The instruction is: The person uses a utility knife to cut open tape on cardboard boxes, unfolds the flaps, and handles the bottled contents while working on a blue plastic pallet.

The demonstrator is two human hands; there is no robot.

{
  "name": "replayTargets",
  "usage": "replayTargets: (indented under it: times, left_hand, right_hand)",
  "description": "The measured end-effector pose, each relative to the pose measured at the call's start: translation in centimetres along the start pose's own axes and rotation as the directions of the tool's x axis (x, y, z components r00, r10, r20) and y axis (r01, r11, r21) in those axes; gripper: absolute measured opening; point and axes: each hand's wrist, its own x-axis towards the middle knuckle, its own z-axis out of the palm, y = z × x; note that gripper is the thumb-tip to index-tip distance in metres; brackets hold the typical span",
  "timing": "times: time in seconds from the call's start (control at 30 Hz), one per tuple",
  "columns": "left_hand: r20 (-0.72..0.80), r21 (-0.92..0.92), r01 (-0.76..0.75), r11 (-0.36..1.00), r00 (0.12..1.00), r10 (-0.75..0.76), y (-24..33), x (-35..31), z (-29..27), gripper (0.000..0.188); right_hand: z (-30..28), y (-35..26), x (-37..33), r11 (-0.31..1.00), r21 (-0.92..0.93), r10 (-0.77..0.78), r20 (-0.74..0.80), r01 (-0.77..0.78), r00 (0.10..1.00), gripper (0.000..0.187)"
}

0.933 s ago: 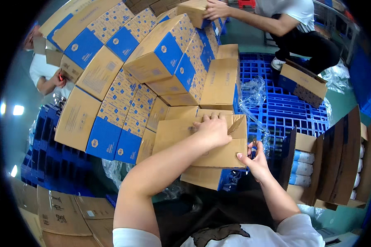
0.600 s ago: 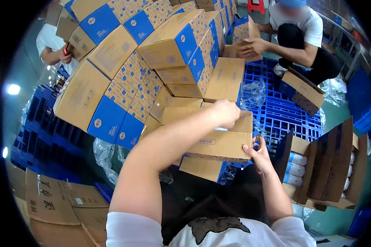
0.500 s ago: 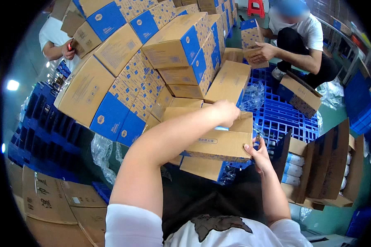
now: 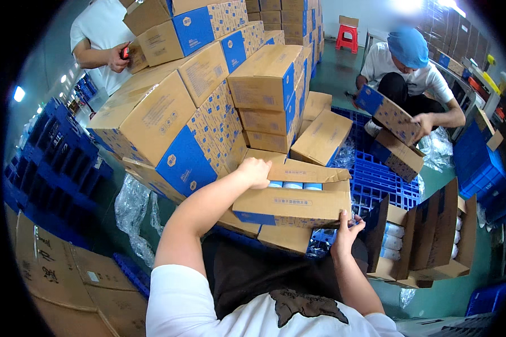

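Plainly, the right hand holds an oblong cardboard box.

Brown cardboard ctn, blue patch at front L — top part-open, white/blue packs visible betw. flaps. Lies lengthwise L–R in front of wearer, above another ctn.

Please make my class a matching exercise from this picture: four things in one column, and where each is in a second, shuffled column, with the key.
Column one
1. left hand
2. right hand
3. red stool
4. packs nearest the hands

Column two
A. on the floor in the background
B. showing through the opened carton's top
C. at that carton's upper left
D. at that carton's right end

Pairs: 1-C, 2-D, 3-A, 4-B
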Motion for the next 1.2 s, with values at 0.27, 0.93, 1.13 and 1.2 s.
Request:
replayTargets:
  times: [0.27, 0.93, 1.13, 1.2]
  left_hand:
    - [0.319, -0.389, 0.177, 0.904, 0.946, -0.048, 5.7, -9.5, -1.6, 0.103]
    - [-0.572, 0.189, -0.593, 0.783, 0.581, 0.578, 7.8, -12.5, 4.1, 0.079]
    - [-0.627, -0.11, -0.658, 0.745, 0.627, 0.462, 13.6, -6.4, 2.5, 0.094]
    - [-0.638, -0.101, -0.632, 0.768, 0.634, 0.438, 14.4, -4.9, 2.0, 0.097]
  right_hand:
    - [8.1, -1.5, 13.1, 0.99, -0.138, 0.085, 0.343, -0.04, 0.935, 0.059]
    - [-3.9, -4.7, -8.1, 0.937, 0.058, 0.285, 0.439, -0.344, 0.852, 0.034]
    - [-2.6, -6.6, 1.6, 0.979, 0.178, 0.005, 0.459, -0.097, 0.889, 0.036]
    - [-2.7, -6.6, 2.9, 0.991, 0.0, -0.123, 0.366, 0.132, 0.922, 0.035]
